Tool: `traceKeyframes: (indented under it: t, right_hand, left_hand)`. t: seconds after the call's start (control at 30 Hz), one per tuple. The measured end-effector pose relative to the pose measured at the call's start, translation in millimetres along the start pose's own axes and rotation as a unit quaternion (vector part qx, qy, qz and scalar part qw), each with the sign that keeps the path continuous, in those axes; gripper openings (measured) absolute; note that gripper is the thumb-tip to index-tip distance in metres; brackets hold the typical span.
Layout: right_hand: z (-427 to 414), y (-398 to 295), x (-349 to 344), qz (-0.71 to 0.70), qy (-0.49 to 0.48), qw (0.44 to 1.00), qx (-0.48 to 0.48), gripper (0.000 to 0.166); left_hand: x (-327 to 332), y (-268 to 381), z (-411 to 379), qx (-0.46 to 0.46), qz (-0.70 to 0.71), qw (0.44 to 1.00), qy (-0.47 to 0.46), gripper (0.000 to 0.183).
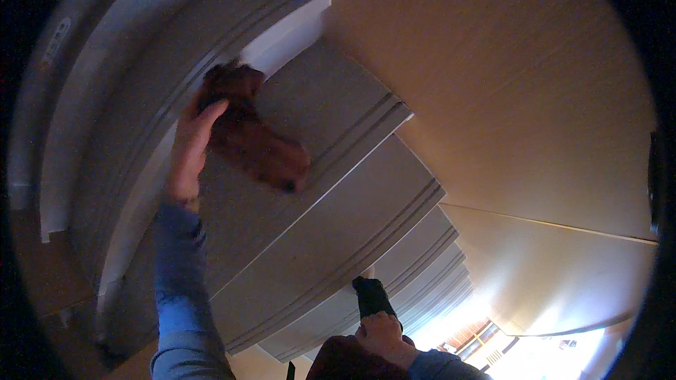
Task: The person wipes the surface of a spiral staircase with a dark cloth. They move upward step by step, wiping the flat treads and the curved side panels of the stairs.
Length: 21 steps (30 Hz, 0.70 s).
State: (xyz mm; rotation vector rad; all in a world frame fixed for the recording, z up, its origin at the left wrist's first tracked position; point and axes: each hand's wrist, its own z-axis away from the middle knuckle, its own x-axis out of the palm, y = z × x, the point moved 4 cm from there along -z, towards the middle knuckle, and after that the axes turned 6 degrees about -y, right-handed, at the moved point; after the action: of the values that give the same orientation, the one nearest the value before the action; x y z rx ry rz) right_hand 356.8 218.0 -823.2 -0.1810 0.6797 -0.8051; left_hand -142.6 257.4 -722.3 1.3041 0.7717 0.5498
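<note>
My left hand (pixel 193 142) reaches up at the left, its thumb lying over a reddish-brown, fuzzy soft thing (pixel 259 148). That thing is blurred, with a darker upper end and a small black spot at its lower tip; its exact kind cannot be told. It is in front of the grey stair treads (pixel 317 84). Lower down, near the picture's bottom, my right hand (pixel 383 330) is closed around a dark elongated thing (pixel 374 295) that points up towards the stairs. Just beside this hand is a dark red-brown soft mass (pixel 348 361), partly cut off by the frame.
Several grey stair steps with grooved nosings (pixel 364 237) run diagonally across the view. A smooth beige wall (pixel 507 89) borders them on the right. Pale trim (pixel 58 179) stands at the far left. Bright light falls on a floor area (pixel 549 353) at the lower right.
</note>
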Motion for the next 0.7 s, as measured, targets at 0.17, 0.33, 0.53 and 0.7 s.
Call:
traceKeyframes:
  t: [0.17,0.33,0.53,0.7]
  right_hand:
    - [-11,-2,-18,-0.033,0.040,0.998,-0.024,0.027]
    - [-13,16,-8,-0.063,0.065,0.996,-0.009,0.029]
    - [-21,28,5,-0.105,-0.046,0.993,0.023,0.036]
    - [-9,39,29,-0.152,0.028,0.988,0.025,0.034]
  left_hand:
    - [-13,-106,59,-0.115,-0.539,0.834,0.033,0.057]
    - [81,-162,-29,0.210,-0.513,0.825,0.110,0.054]
    - [183,-140,-177,0.427,-0.580,0.684,0.118,0.014]
    - [250,-121,-148,0.287,-0.518,0.799,0.106,0.024]
